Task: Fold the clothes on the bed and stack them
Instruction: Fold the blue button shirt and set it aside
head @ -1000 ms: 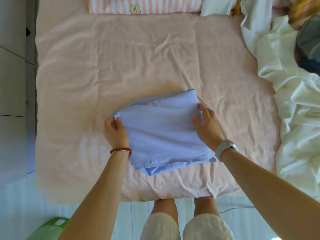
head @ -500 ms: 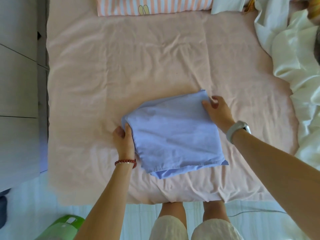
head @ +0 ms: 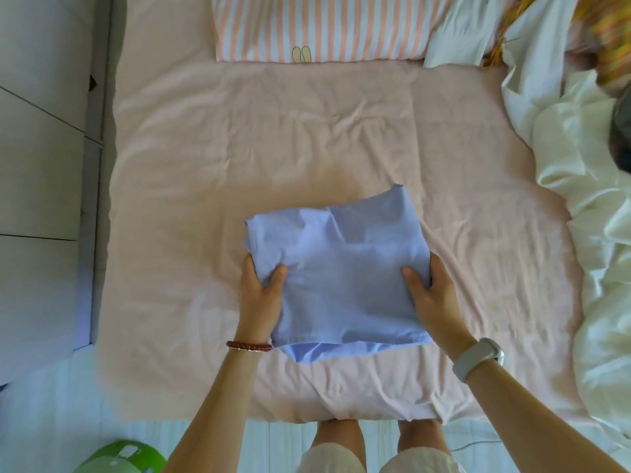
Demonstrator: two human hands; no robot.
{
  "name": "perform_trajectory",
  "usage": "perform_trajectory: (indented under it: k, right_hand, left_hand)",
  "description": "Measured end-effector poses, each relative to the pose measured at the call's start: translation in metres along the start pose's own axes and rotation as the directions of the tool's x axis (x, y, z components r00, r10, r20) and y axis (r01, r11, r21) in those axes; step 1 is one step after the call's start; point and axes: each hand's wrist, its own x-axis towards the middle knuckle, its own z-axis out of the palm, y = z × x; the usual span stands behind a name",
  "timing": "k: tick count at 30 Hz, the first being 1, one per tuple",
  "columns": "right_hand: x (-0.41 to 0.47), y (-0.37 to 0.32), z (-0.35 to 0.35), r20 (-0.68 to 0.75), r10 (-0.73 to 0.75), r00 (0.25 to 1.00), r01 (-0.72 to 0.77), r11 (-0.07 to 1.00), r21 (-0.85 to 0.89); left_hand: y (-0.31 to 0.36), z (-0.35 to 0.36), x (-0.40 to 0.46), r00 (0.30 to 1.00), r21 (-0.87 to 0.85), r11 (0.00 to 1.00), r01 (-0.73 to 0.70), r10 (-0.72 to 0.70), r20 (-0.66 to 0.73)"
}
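Observation:
A folded light-blue garment (head: 341, 274) lies near the front edge of the pink bed (head: 273, 141). My left hand (head: 261, 297) grips its left side, thumb on top and fingers underneath. My right hand (head: 432, 295) grips its right side the same way. The garment's near edge shows a second layer sticking out below the top fold. A red bead bracelet sits on my left wrist and a white watch on my right.
A striped pillow (head: 317, 25) lies at the head of the bed. A rumpled white sheet (head: 587, 206) with other cloth piles up along the right side. Grey cabinets (head: 41, 165) stand left of the bed. A green object (head: 119, 459) sits on the floor.
Both hands slid from the garment's upper corners down to its sides and now grip it with thumbs on top. The garment has shifted slightly and looks squarer.

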Motion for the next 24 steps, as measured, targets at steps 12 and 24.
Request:
perform_trajectory:
  k: [12, 24]
  right_hand:
    - [0.066, -0.053, 0.085, 0.040, 0.183, 0.982, -0.172, 0.965, -0.200]
    - [0.056, 0.023, 0.083, 0.554, -0.331, 0.764, 0.627, 0.181, -0.758]
  left_hand:
    - [0.045, -0.056, 0.124, 0.973, 0.546, 0.818, 0.182, -0.070, -0.220]
    - [-0.049, -0.044, 0.087, 0.927, 0.891, 0.258, -0.374, 0.112, 0.357]
